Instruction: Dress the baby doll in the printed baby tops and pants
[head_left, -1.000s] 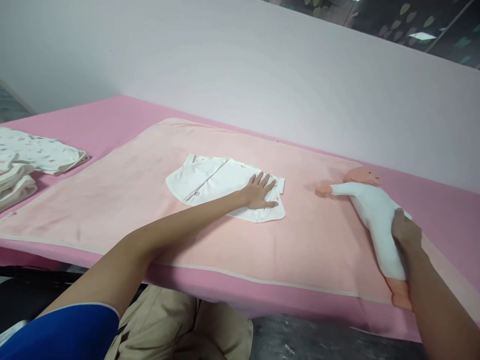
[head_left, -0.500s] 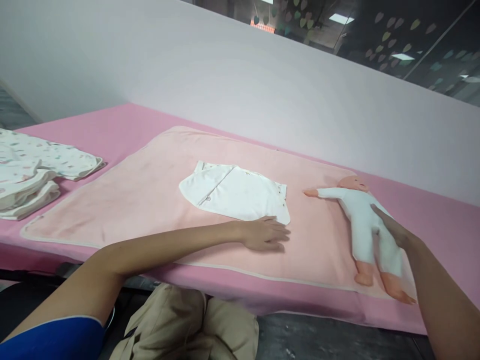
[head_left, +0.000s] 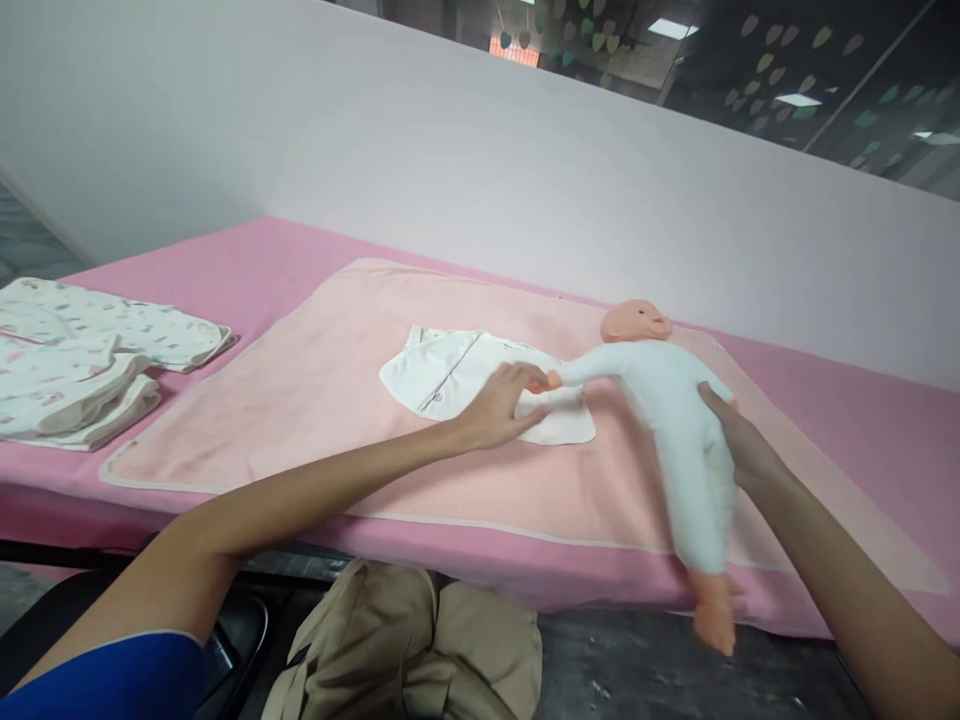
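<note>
A baby doll in a white body suit is raised at an angle over the right part of the blanket. My right hand grips its side near the hip, thumb on the front. One doll arm stretches left, its small hand reaching my left hand. Under that lies a white baby shirt, spread flat, with a fold of its cloth between my left thumb and curved fingers. How firmly the fold is pinched is hard to see. The doll's feet hang over the front edge.
A light pink blanket covers much of the pink padded table. Folded printed baby clothes lie at the left. A white wall rises behind, with dark glass above it.
My right hand has lifted the doll and brought it left, its arm over the shirt. My left hand has moved up from the blanket onto the shirt's right end, where a fold now shows.
</note>
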